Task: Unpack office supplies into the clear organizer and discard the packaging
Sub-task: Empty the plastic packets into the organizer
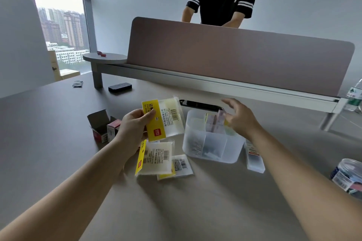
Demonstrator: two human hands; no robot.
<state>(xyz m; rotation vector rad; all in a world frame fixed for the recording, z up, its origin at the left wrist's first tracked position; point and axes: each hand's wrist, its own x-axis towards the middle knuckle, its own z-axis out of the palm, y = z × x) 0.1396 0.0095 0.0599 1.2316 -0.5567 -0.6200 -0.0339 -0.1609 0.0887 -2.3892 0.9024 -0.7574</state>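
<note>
Yellow-headed plastic sleeve (163, 119) is pinched in the left hand (135, 125), thumb on the yellow card, held up just left of the clear organizer (212, 137); the sleeve looks emptied, though that cannot be confirmed through the film. Right hand (240, 118) is over the organizer's far compartment, fingers loosely spread against the pink-and-yellow sticky notes (215, 122) standing there; whether anything is actually gripped cannot be told. Judged step: notes being seated in the compartment, packaging to be discarded next. To do it well, the notes should be pressed down flat against the divider so they stay upright and the near compartments, already holding small metal items, are left undisturbed. Below the left-hand grip, two more sleeves (154, 159) lie on the table (58, 123), and an opened small box (101, 125) sits just left of it. No bin is visible, so the sleeve's destination cannot be judged; stacking it with the other sleeves seems sensible.
</note>
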